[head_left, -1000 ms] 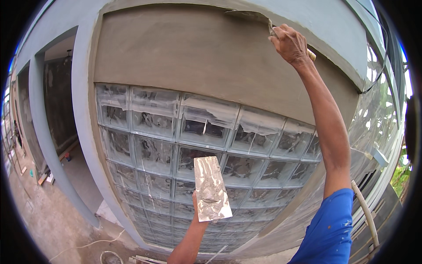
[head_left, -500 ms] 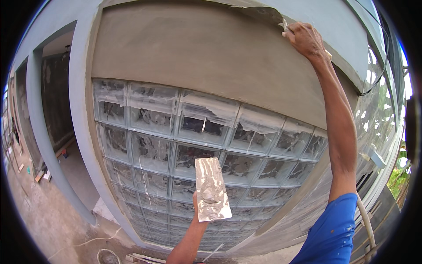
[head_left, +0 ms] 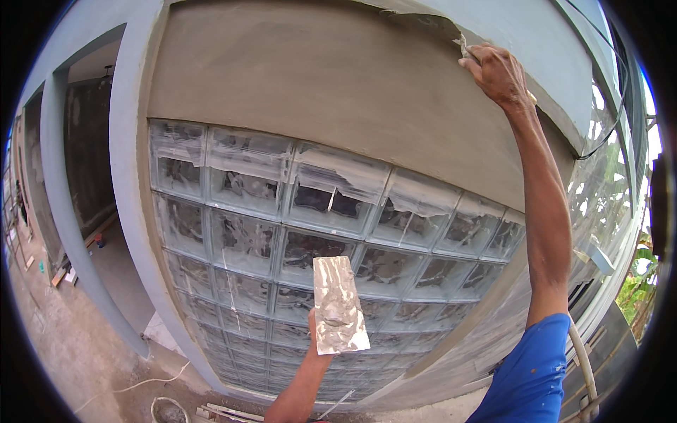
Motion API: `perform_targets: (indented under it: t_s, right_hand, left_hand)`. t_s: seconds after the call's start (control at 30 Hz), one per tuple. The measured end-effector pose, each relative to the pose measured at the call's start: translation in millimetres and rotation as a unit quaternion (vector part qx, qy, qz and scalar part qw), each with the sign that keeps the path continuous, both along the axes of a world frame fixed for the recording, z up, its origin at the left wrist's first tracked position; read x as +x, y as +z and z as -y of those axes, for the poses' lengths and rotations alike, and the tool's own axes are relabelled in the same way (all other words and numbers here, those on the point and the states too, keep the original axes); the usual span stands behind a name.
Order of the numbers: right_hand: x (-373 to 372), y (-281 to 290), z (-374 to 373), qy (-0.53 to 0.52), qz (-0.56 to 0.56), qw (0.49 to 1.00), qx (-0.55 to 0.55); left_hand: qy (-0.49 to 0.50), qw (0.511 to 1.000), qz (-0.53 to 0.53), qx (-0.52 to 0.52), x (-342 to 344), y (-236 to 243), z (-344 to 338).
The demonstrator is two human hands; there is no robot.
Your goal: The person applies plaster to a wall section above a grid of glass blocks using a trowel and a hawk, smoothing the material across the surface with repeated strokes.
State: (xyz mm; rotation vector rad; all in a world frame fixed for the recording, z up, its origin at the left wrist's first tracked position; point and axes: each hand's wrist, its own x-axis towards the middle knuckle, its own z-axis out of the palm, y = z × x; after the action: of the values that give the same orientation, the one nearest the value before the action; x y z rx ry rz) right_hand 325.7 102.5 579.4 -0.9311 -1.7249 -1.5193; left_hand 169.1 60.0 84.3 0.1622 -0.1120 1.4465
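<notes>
My right hand (head_left: 499, 76) is raised at the upper right, its fingers wrapped round the handle of a trowel. The trowel's thin grey blade (head_left: 430, 27) lies against the top edge of the smooth grey-brown plastered panel (head_left: 317, 77). Lower down, my left hand (head_left: 312, 323) holds a rectangular plate (head_left: 340, 299) out in front of the glass blocks. Wet grey plaster is smeared across the plate's upper face in ridges and patches. Most of the left hand's fingers are hidden behind the plate.
Below the panel is a wall of glass blocks (head_left: 250, 243), its top row streaked white. A doorway (head_left: 92, 148) opens at the left. On the ground stand a round bucket (head_left: 169, 409) and a loose cord (head_left: 151, 381). A black cable (head_left: 612, 130) hangs at the right.
My right hand and the trowel have shifted slightly right and down along the panel's top edge. The left hand holds the plate in nearly the same place. The view has tilted a little.
</notes>
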Motion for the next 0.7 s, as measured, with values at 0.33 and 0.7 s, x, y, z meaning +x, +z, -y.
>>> perform_targets:
  t_s: [0.33, 0.7]
  right_hand:
    - [-27, 18, -10, 0.004, 0.008, 1.0, 0.012]
    - [5, 11, -6, -0.011, -0.031, 0.999, -0.017]
  left_hand:
    - [0.013, 1.0, 0.013, 0.02, -3, -8, -3]
    - [0.022, 1.0, 0.0, 0.014, -4, -11, -2]
